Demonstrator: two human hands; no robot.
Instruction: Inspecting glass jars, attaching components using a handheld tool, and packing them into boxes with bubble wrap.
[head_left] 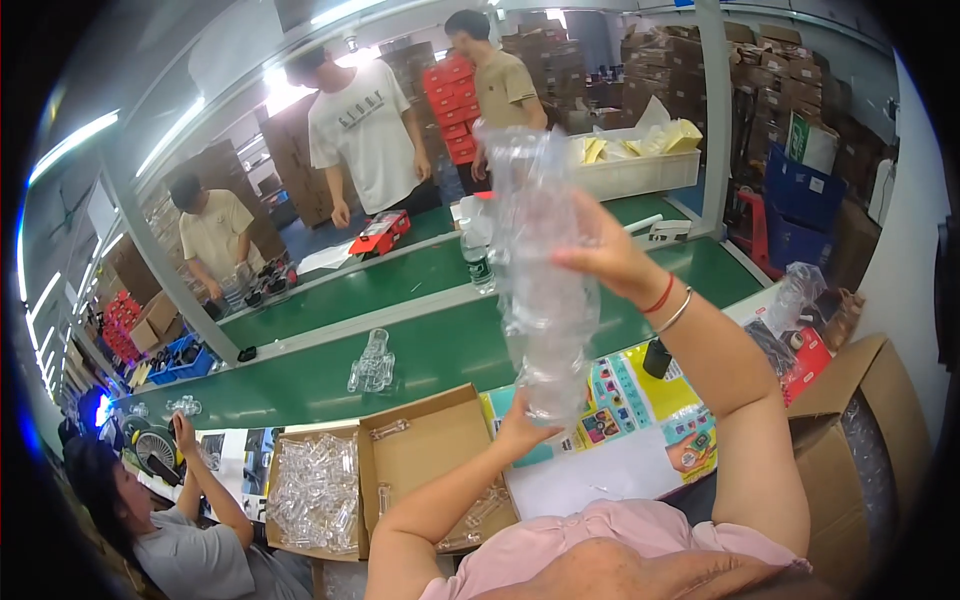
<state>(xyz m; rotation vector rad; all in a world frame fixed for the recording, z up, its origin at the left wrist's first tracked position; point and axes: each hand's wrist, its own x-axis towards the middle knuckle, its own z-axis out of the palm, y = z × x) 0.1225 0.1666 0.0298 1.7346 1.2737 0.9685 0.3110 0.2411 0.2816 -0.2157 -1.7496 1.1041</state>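
A tall, clear plastic stack, perhaps nested moulded shells, stands raised in front of me above the worktable. It is slightly blurred, so single pieces cannot be told apart. My right hand is closed around its upper right side. Lower down, my left hand grips the bottom end, thumb against the plastic. A similar clear moulded piece lies on the green conveyor belt beyond my hands.
A carton lid and a heap of small clear plastic parts are at left. Printed sheets cover the table; an open carton stands right. A seated co-worker works at left. Across the belt are a bottle and standing people.
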